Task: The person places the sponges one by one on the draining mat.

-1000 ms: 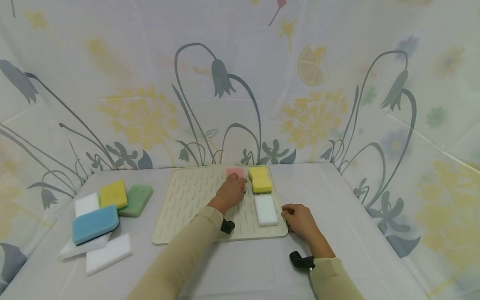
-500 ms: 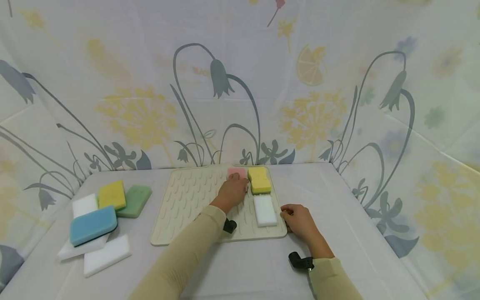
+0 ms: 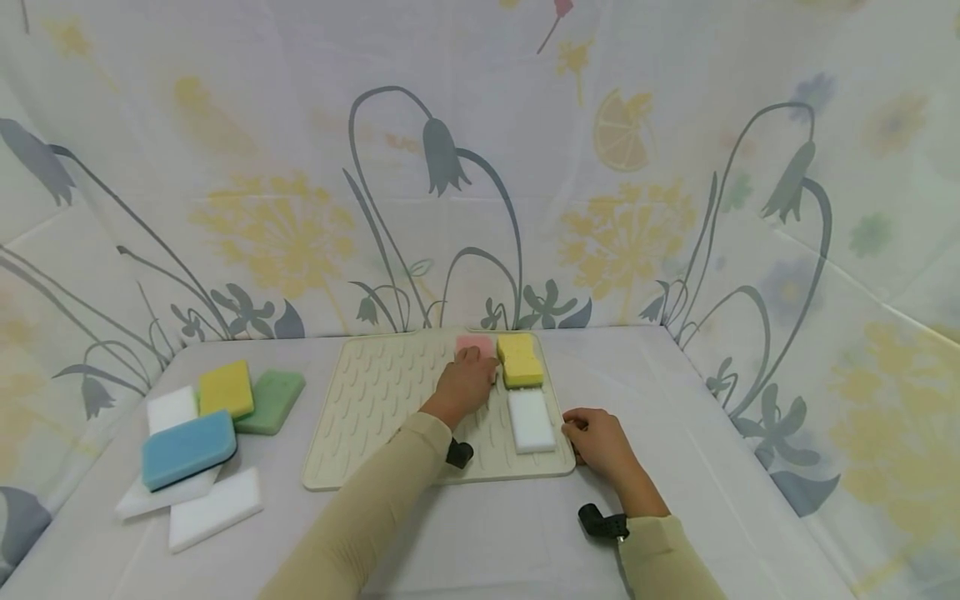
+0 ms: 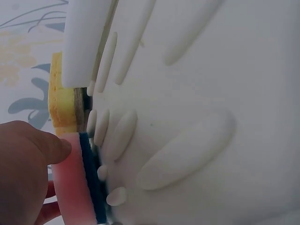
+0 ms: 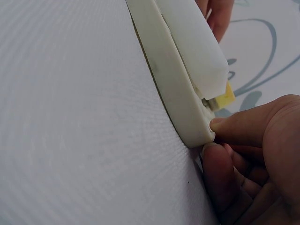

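Note:
A cream ribbed drying mat (image 3: 375, 400) lies on the table. Near its back edge my left hand (image 3: 462, 385) holds a pink sponge (image 4: 75, 187) between thumb and fingers, with the sponge's dark blue scouring side down on the ribs. Just right of it sits a yellow sponge (image 3: 520, 361), and a white sponge block (image 3: 532, 422) lies in front of that one. My right hand (image 3: 600, 437) pinches the mat's front right corner; in the right wrist view the thumb is on top and the index finger at the edge. Most of the pink sponge is hidden under my left hand in the head view.
To the left of the mat is a loose pile: a blue sponge (image 3: 189, 450), a yellow sponge (image 3: 227, 389), a green sponge (image 3: 272, 402) and several white blocks, one white block (image 3: 216, 510) in front. A patterned cloth (image 3: 480, 208) hangs behind the table.
My left hand has shifted slightly right with the pink sponge, closer to the yellow sponge, then stayed there. The right hand keeps its place at the mat's corner.

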Demonstrator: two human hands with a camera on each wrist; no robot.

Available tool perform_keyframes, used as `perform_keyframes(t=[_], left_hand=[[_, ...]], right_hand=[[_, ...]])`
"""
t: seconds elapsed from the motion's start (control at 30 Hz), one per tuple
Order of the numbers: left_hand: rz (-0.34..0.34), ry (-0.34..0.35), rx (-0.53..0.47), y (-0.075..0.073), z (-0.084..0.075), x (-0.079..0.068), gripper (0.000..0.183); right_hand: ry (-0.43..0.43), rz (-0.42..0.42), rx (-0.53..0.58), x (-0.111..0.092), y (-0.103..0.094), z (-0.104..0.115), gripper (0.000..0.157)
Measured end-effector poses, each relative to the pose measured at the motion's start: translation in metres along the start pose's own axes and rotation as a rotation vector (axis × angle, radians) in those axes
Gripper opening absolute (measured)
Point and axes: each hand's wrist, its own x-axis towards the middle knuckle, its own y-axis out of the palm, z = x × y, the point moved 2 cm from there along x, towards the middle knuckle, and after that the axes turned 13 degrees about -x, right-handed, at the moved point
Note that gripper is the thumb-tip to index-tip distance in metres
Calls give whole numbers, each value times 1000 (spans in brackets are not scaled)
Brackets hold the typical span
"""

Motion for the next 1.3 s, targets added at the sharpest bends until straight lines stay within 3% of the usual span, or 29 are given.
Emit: perform_keyframes(t=[0.2,0.43,0.83,1.3], left_hand=[[-21,18,-23,1,7,-4,36],[-89,68,0,-3,10,-16,30],[-95,40,-38,-3,17,-32,37],[-106,8,-59,-21,25,-57,37]], right_hand=[[-2,7,9,-1,-1,2,34],[5,12,10,0,1,2,34],[4,14,-8,1,0,0,35],[10,21,-6,1,1,-1,35]])
